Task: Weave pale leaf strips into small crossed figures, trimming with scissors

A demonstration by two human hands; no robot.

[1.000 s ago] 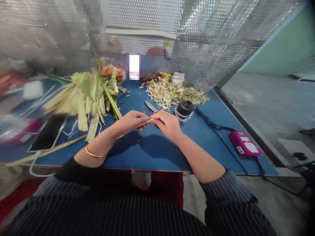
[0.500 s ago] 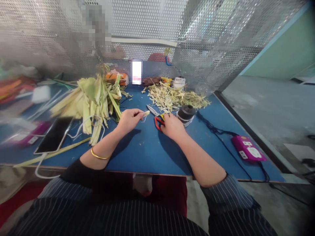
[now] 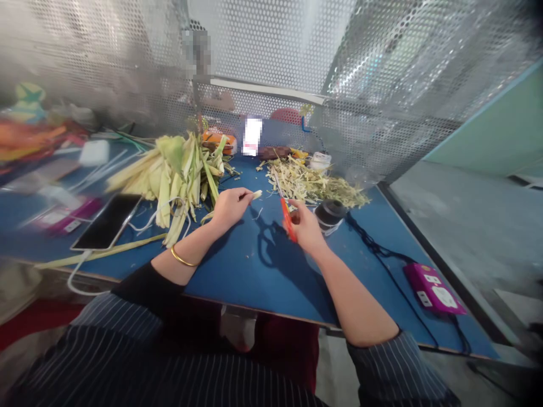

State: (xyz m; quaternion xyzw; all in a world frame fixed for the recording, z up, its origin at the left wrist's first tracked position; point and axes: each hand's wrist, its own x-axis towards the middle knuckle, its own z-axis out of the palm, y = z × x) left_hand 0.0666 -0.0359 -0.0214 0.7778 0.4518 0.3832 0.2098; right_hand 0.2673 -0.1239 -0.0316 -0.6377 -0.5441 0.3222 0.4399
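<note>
My left hand (image 3: 231, 210) pinches a small pale piece of husk (image 3: 257, 194) between thumb and fingertips, above the blue table. My right hand (image 3: 306, 227) is closed around the red handles of a pair of scissors (image 3: 288, 217). The scissors are lifted off the table, blades pointing away from me, and their shadow falls on the tabletop to the left. A short bit of white thread (image 3: 258, 213) lies below the left fingertips. Just right of my right hand stands a black cone-shaped spool (image 3: 330, 213) with white thread at its base.
A heap of long pale husks (image 3: 169, 175) lies on the left, with shredded clippings (image 3: 314, 183) at the back right. A phone (image 3: 108, 221) with a white cable rests at left. A purple power strip (image 3: 435, 287) with black cords sits at right. Perforated metal sheeting (image 3: 271, 45) rises behind.
My right hand has picked the scissors up off the table and turned them upright. My left hand keeps the husk piece in its pinch. The whole view has shifted slightly.
</note>
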